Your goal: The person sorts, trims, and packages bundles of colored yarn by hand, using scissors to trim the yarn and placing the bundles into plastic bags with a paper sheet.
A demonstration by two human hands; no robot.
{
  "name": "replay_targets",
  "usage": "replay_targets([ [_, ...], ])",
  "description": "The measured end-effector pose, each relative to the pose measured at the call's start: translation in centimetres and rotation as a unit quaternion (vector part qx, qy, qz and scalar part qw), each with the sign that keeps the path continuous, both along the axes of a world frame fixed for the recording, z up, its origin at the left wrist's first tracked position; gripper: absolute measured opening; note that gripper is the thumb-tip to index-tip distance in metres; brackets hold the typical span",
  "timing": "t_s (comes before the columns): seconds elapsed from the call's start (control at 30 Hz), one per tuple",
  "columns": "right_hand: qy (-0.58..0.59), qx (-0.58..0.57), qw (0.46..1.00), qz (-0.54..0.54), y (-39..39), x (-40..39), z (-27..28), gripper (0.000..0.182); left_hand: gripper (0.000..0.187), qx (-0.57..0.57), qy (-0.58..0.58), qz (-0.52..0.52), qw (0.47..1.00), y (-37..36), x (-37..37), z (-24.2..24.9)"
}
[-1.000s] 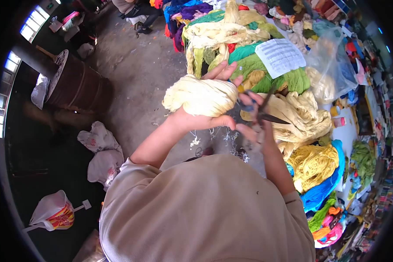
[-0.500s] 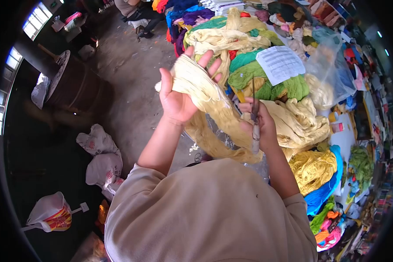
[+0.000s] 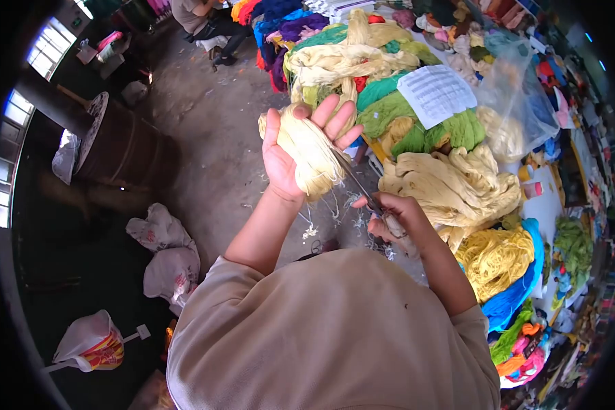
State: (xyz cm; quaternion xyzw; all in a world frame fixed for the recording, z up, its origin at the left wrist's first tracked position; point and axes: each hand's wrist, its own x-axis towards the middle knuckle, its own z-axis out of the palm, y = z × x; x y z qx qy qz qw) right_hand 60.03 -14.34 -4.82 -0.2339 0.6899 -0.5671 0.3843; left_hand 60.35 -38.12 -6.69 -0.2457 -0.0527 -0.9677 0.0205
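My left hand point(image 3: 285, 167) is held palm up with the fingers spread, a bundled skein of cream yarn point(image 3: 316, 154) lying across the palm between thumb and fingers. In my right hand point(image 3: 402, 217) is a pair of scissors point(image 3: 359, 182) with dark metal blades and what look like wrapped handles. Their tips point up and left and meet the right side of the skein, close to my left fingers. Part of the handles is hidden by my right fingers.
Along the right runs a heap of coloured yarn, with pale cream skeins point(image 3: 451, 188), green skeins point(image 3: 451, 135) and a printed sheet point(image 3: 437, 96). Rusty drum point(image 3: 126, 147) and white sacks point(image 3: 171, 273) stand left. Someone sits at the back point(image 3: 215, 31). Thread scraps litter the floor.
The long skein that hung from my left hand toward my right is now gathered in my left palm. My right hand has turned the scissors from upright to pointing left, tips at the yarn.
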Motion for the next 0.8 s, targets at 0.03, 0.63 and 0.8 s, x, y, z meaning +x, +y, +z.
replay_targets([
  [0.03,0.008,0.005,1.0,0.006,-0.2,0.0,0.1,0.032,0.044,0.001,-0.005,-0.001,1.0,-0.1,0.1,0.0],
  [0.63,0.046,0.003,0.999,0.002,-0.5,0.0,-0.8,0.028,0.045,0.017,-0.022,-0.041,0.999,0.3,0.5,-0.8],
  [0.8,0.129,0.003,0.992,0.005,0.1,-0.3,-1.1,0.024,0.048,0.027,-0.034,-0.071,0.997,1.7,0.6,-0.9],
])
